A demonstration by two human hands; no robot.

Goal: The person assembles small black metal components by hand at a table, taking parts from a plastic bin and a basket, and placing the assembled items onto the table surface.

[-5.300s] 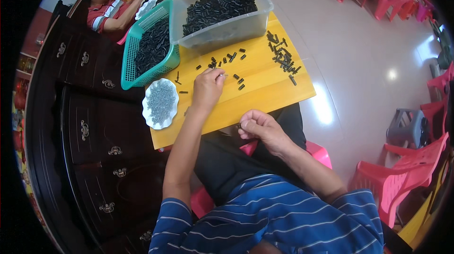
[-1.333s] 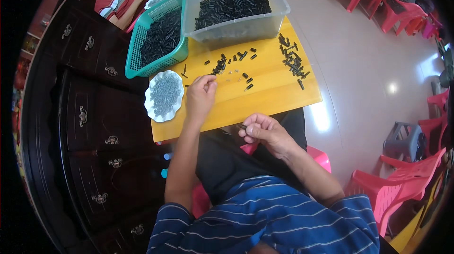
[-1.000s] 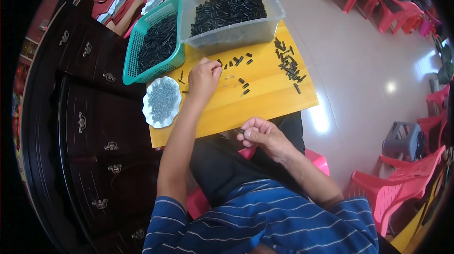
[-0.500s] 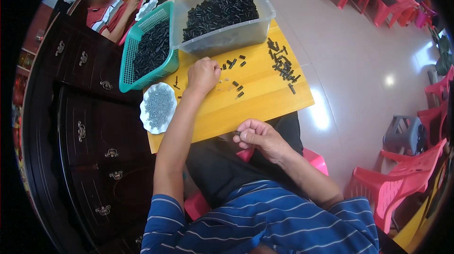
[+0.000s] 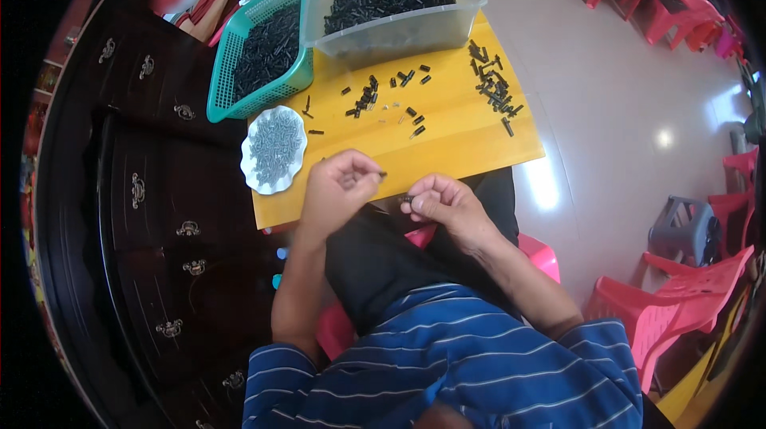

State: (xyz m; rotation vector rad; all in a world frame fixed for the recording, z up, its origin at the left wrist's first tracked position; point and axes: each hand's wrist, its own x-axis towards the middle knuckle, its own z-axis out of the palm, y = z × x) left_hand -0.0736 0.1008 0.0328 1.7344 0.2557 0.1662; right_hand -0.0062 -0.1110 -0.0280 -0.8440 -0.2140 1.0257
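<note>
My left hand (image 5: 341,191) is closed in a pinch on a small dark piece (image 5: 383,174), over the near edge of the yellow table (image 5: 319,204). Just right of it, above my lap, the fingers of my right hand (image 5: 447,207) grip a small black plastic part (image 5: 406,199). The two pieces are apart. Loose black tube-shaped parts (image 5: 367,96) lie mid-table, with a few tiny pale bits near them. Joined, longer black parts (image 5: 496,90) form a heap along the right edge. A white scalloped plate (image 5: 249,172) on the left holds many small clear pieces.
A green basket (image 5: 300,70) and a translucent bin (image 5: 383,39), both filled with black parts, stand at the table's far side. Dark drawers (image 5: 159,189) run along the left. Another person (image 5: 209,6) sits at the far left. Pink chairs (image 5: 678,309) and a grey stool (image 5: 682,225) are on the right.
My left hand has drawn back from the loose parts mid-table to beside my right hand, a small dark piece now in its fingers. My right hand keeps its grip; the view has shifted slightly.
</note>
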